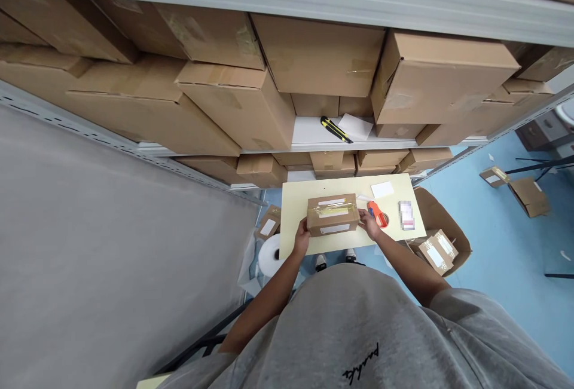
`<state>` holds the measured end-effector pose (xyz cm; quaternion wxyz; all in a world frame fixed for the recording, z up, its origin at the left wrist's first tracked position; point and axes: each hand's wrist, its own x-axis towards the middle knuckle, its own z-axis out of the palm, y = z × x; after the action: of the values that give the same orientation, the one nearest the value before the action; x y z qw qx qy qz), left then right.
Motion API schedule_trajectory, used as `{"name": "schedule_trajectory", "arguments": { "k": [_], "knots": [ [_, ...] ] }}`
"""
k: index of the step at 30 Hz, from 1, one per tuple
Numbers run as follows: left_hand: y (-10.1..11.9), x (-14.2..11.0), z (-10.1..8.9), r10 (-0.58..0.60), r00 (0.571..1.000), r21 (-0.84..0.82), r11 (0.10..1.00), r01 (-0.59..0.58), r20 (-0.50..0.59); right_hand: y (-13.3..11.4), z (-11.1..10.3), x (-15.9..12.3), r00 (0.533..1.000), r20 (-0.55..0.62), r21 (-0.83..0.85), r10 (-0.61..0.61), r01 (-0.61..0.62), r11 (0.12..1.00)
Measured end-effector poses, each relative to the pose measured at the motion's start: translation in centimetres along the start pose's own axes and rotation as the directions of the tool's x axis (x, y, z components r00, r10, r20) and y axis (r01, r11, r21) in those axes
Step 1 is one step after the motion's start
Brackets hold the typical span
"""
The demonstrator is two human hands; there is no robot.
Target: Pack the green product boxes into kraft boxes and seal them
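Note:
A brown cardboard box (332, 221) with white labels and shiny tape across its top lies on the pale yellow table (293, 198). My left hand (302, 235) grips its left end, and my right hand (368, 224) is at its right end, fingers against the side. Both hands hold the box between them; the fingertips are partly hidden. Just right of my right hand sits an orange tape dispenser (377, 214) with a blue part. A white paper slip (382, 189) lies behind it, and a blurred printed item (406, 216) lies near the table's right edge.
Shelves ahead hold several large cardboard boxes (318, 54). A yellow and black box cutter (335, 129) lies beside white paper (356, 127) on one shelf. At the right stands an open carton (464, 242) with labelled boxes inside. A white roll (269, 256) stands left below the table.

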<state>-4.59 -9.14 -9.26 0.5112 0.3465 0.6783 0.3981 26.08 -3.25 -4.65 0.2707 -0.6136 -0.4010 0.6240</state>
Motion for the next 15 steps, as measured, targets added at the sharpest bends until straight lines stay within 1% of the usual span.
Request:
{"name": "schedule_trajectory", "arguments": {
  "k": [2, 4, 7, 9, 11, 12, 13, 15],
  "knots": [
    [-0.1, -0.3, -0.2, -0.064, 0.998, -0.06, 0.996, 0.062, -0.028, 0.3, 0.1, -0.2, 1.0, -0.018, 0.008, 0.026, -0.026, 1.0],
    [-0.1, -0.6, -0.2, -0.089, 0.995, -0.053, 0.995, 0.086, -0.051, 0.8, 0.5, -0.5, 1.0, -0.01, 0.016, -0.015, 0.015, 1.0],
    [0.2, -0.8, 0.1, -0.031, 0.998, 0.003, 1.0, 0.031, -0.051, 1.4, 1.1, -0.6, 0.988, 0.032, 0.067, -0.15, 0.147, 0.987],
    [0.4, -0.8, 0.3, 0.005, 0.999, 0.034, 0.999, -0.004, -0.033, 1.7, 1.0, -0.4, 0.978, 0.044, 0.068, -0.202, 0.199, 0.978],
    [0.6, -0.8, 0.5, 0.033, 0.999, 0.065, 0.997, -0.032, -0.017, 1.7, 0.3, 0.3, 0.981, 0.037, -0.002, -0.192, 0.192, 0.981],
    [0.6, -0.9, 0.5, 0.042, 0.999, 0.086, 0.995, -0.04, -0.022, 1.6, -0.4, 0.8, 0.984, 0.024, -0.057, -0.174, 0.175, 0.983],
    [0.7, -0.9, 0.5, 0.042, 0.998, 0.111, 0.993, -0.037, -0.039, 1.4, -1.4, 1.5, 0.987, -0.004, -0.118, -0.158, 0.157, 0.981],
    [0.7, -1.1, 0.4, 0.026, 0.996, 0.166, 0.986, -0.012, -0.083, 0.6, -3.8, 3.4, 0.981, -0.102, -0.242, -0.163, 0.134, 0.961]
  ]
}}
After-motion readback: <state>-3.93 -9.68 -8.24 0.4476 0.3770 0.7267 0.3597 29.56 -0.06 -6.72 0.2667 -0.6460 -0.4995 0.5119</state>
